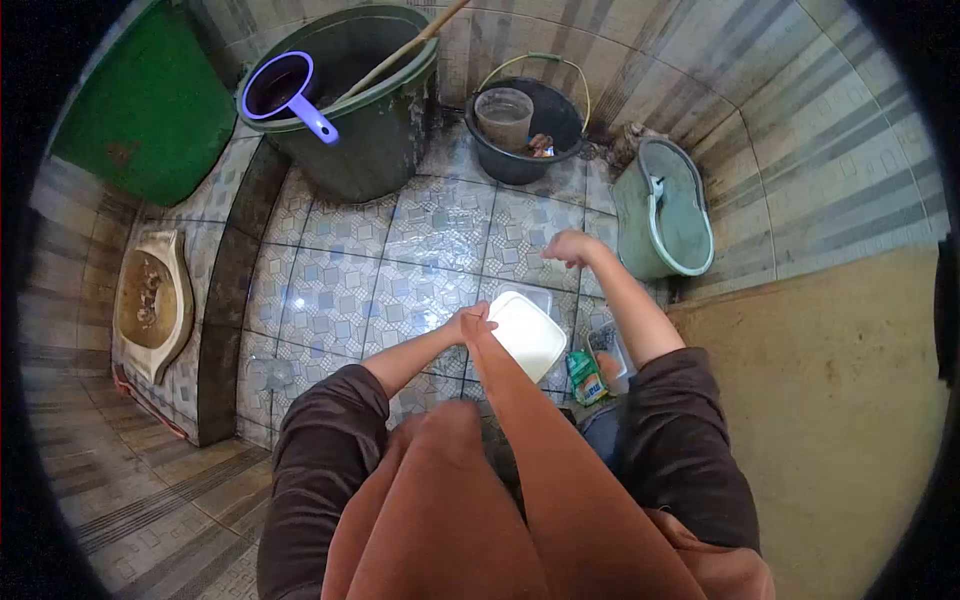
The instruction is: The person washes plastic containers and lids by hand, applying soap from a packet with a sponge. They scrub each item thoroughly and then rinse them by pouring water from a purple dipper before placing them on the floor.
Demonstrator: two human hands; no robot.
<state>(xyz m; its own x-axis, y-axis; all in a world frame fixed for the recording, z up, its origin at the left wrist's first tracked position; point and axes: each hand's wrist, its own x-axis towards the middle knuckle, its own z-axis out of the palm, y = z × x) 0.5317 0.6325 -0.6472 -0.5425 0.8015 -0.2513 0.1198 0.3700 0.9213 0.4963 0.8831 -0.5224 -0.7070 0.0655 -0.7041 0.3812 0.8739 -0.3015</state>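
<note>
My left hand (476, 322) is closed on the near-left edge of a white square plastic container (530, 338). The hanging end of a brown cloth (490, 362) partly covers that hand. Behind the white container, a clear plastic tub (535, 298) shows at its far edge. To the right and farther forward, my right hand (572, 249) hangs over the tiles, fingers loosely apart and pointing left, with nothing in them. A green packet (586, 377) and a clear box (608, 352) with things in it are on the floor below my right forearm.
A large green barrel (370, 150) stands ahead, with a purple dipper (300, 100) at its rim and a stick (400, 52) leaning in it. A black bucket (515, 165) and a green bucket (640, 215) stand right. A squat toilet (183, 300) lies left. The tiled floor (420, 230) looks wet.
</note>
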